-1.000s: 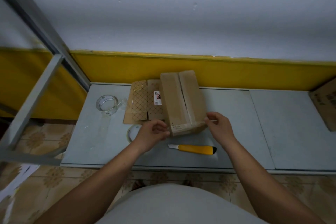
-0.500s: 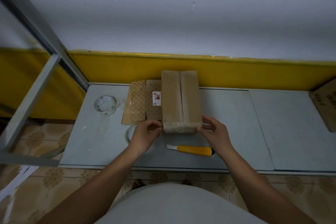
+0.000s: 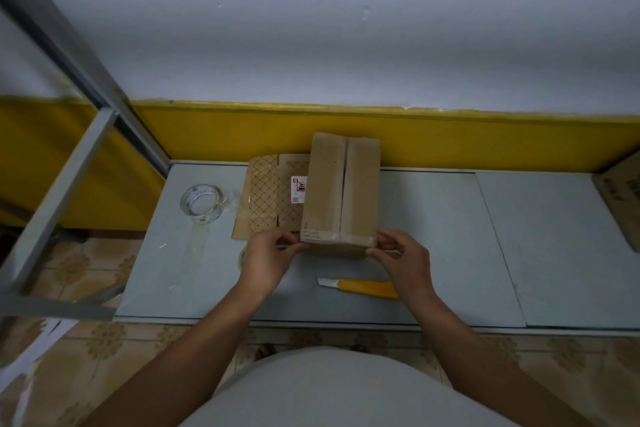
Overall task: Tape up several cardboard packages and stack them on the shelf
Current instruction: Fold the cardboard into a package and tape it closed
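1. the box [image 3: 341, 191] sits on the shelf [image 3: 450, 236] between the 2 hands, its near end at their fingertips and the rest running away from them toward the wall [image 3: 346, 45]. a taped seam runs down its top.
2. the left hand [image 3: 268, 258] grips the box's near left corner, fingers curled on it.
3. the right hand [image 3: 403, 262] pinches the near right corner.
4. a knife [image 3: 363, 287] lies between the wrists, closer to the right one.
5. patterned cardboard [image 3: 263, 198] lies flat just beyond the left hand, against the box's left side.
6. tape [image 3: 201, 203] stands well left of the left hand. a 2nd roll [image 3: 242, 255] peeks from under that hand, mostly hidden.
7. a far box [image 3: 620, 198] sits well right of the right hand, cut by the edge.
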`<control>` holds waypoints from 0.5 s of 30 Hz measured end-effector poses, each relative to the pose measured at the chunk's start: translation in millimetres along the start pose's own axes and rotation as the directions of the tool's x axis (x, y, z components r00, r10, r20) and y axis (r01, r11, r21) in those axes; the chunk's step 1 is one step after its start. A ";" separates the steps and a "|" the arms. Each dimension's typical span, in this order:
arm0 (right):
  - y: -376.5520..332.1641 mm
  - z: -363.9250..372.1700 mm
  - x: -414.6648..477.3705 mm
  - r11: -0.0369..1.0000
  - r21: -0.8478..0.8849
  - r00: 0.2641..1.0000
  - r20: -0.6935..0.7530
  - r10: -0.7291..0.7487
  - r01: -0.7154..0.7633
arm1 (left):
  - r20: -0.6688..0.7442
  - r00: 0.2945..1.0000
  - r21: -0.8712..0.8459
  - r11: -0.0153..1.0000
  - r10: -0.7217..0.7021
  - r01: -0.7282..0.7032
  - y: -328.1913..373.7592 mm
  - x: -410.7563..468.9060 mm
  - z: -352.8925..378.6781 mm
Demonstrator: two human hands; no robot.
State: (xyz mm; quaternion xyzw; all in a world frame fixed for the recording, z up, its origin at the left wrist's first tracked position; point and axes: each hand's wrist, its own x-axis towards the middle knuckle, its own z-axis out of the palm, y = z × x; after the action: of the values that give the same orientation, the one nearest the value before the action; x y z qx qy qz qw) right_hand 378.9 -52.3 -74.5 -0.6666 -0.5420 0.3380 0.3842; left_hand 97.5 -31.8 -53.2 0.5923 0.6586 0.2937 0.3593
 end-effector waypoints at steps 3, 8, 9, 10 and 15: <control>2.9 -1.2 0.1 0.993 -0.121 1.000 0.031 -0.007 0.010 | 0.010 1.000 0.002 1.000 0.000 0.000 -3.9 -0.3 -1.3; 7.9 -0.4 -0.3 0.980 -0.196 0.997 0.069 -0.024 0.037 | 0.026 0.999 0.036 0.998 0.048 -0.049 -4.7 -0.5 -4.2; 7.9 0.5 -0.9 0.979 -0.200 0.997 0.065 -0.035 0.047 | 0.016 0.999 0.045 0.998 0.045 -0.045 -4.7 -0.3 -3.6; 6.8 1.5 -1.5 0.976 -0.207 0.997 0.058 -0.055 0.066 | 0.006 0.999 0.052 0.998 0.041 -0.041 -4.3 -0.1 -2.6; 0.7 4.6 -0.8 0.961 -0.231 0.987 -0.017 -0.163 0.155 | -0.010 1.000 0.025 1.000 0.013 -0.013 1.3 0.3 -1.8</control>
State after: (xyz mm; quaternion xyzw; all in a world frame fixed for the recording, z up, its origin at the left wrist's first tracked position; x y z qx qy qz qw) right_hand 375.1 -52.5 -77.3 -0.6668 -0.6221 0.2295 0.3402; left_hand 96.8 -31.3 -51.2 0.5994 0.6602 0.2909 0.3467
